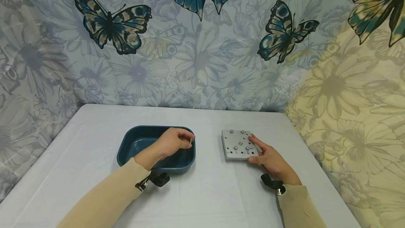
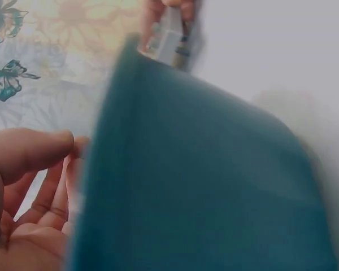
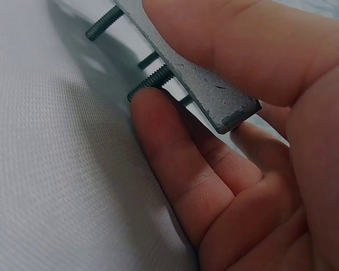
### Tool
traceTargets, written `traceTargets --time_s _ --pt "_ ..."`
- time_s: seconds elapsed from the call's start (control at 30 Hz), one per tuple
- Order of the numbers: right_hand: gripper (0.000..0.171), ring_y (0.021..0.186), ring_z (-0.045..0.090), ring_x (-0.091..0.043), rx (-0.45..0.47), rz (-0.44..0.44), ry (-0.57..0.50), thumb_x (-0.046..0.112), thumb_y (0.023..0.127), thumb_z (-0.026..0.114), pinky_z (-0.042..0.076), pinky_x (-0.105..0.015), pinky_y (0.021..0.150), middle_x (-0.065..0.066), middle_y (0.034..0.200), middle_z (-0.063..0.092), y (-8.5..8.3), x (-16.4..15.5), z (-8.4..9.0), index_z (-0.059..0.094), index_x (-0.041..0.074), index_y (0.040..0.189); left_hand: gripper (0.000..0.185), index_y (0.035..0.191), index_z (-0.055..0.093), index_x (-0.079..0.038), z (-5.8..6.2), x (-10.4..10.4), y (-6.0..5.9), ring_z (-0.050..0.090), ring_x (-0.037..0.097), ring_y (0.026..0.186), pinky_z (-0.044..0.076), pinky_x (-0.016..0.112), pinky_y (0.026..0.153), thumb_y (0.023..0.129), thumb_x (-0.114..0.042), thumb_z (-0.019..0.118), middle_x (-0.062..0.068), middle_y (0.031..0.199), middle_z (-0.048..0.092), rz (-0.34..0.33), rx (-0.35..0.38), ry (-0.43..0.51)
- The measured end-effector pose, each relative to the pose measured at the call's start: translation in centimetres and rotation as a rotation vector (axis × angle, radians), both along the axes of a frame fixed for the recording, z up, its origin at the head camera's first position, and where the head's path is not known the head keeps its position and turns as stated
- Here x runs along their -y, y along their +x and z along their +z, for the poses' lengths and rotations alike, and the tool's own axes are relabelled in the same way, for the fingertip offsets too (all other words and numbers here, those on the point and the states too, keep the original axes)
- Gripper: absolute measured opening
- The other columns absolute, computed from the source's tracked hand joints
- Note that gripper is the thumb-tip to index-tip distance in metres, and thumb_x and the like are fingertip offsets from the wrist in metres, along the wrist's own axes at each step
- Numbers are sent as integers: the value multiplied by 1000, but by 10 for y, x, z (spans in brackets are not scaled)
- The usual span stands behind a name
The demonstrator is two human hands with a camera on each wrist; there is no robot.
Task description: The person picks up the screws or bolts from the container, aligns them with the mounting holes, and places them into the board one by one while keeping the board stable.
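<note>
— What does the work sit on, and what is around it?

— A table under a plain white woven cloth (image 1: 205,192), backed on three sides by a pale floral curtain printed with big blue-and-black butterflies (image 1: 196,55). On the cloth stand a dark teal rounded plastic tub (image 1: 133,143) to the left and a square grey metal plate with rows of holes (image 1: 236,144) to the right, well apart from each other.

— How is the left hand?

— The left hand (image 1: 173,143), in a beige sleeve, hangs over the tub's right side with its fingers curled and the tips drawn together on a tiny pale piece (image 1: 191,140), too small to name. The left wrist view is blurred; it shows only the tub's wall and curled fingers.

— And the right?

— The right hand (image 1: 269,157) grips the plate at its near right corner, thumb on the top face, fingers underneath. The right wrist view shows that edge lifted off the cloth, with several dark threaded screws (image 3: 152,81) sticking out of the underside; one finger touches a screw's tip. From the head view, round screw heads dot the top face.
</note>
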State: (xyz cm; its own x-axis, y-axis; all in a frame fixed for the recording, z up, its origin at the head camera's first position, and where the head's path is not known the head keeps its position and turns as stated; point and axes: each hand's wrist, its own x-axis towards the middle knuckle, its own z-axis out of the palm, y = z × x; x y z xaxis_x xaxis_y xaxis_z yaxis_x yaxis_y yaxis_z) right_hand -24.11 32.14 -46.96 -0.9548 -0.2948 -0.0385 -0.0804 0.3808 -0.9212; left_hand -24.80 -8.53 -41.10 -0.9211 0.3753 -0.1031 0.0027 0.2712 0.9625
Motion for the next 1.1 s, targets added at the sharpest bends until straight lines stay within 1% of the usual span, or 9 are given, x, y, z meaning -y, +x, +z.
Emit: traceTargets --time_s 0.07,0.13,0.33,0.4,0.57,0.7,0.83,0.93,1.1 --pt "99 116 57 -8 1 0 1 17 75 88 48 -18 87 2 165 10 0 0 0 33 11 157 27 112 75 -9 3 -5 -2 60 21 97 53 36 86 86 -1 76 3 103 68 26 20 12" --pt "99 117 57 -8 0 -3 4 17 75 88 48 -17 87 2 165 10 -1 0 0 33 11 157 26 111 76 -10 6 -11 -4 61 21 99 53 37 88 87 0 75 5 106 69 48 42 52" --pt "98 118 56 -8 -3 -6 7 16 75 88 47 -17 88 1 165 10 0 -1 0 34 11 157 23 113 72 0 13 -36 -14 68 23 95 55 35 85 91 4 68 13 108 69 65 88 232" --pt "98 118 56 -8 -5 -6 11 16 76 88 47 -17 88 1 165 11 0 -1 0 34 11 156 22 113 72 1 14 -46 -18 69 23 93 55 34 84 92 4 67 14 108 68 71 92 259" --pt "97 118 55 -8 -11 -8 21 17 75 88 46 -16 89 1 165 12 0 -1 0 34 12 156 19 111 72 0 13 -71 -29 70 22 91 56 32 83 93 3 66 16 112 65 88 95 270" --pt "98 117 56 -9 1 -12 3 16 75 89 47 -17 88 2 165 11 1 -1 -1 34 12 157 18 108 73 -1 10 -88 -39 69 21 90 56 31 80 93 4 66 13 108 66 82 89 241" --pt "98 116 57 -10 13 -8 -9 17 76 88 48 -19 87 3 165 10 1 -1 -1 33 13 157 18 106 74 -5 6 -102 -46 69 23 89 57 33 79 92 3 68 7 102 65 71 49 159" --pt "98 116 57 -10 8 -5 -1 18 76 88 48 -19 87 3 165 10 0 -1 -2 34 13 157 17 105 75 -7 4 -111 -49 70 24 86 56 33 74 91 1 69 4 99 65 62 -9 67" --pt "98 115 58 -11 3 -8 11 18 75 89 48 -19 87 3 165 11 0 -1 -1 35 12 156 19 108 75 -3 3 -121 -52 68 19 75 49 25 60 89 -1 71 2 93 68 41 -93 -57"
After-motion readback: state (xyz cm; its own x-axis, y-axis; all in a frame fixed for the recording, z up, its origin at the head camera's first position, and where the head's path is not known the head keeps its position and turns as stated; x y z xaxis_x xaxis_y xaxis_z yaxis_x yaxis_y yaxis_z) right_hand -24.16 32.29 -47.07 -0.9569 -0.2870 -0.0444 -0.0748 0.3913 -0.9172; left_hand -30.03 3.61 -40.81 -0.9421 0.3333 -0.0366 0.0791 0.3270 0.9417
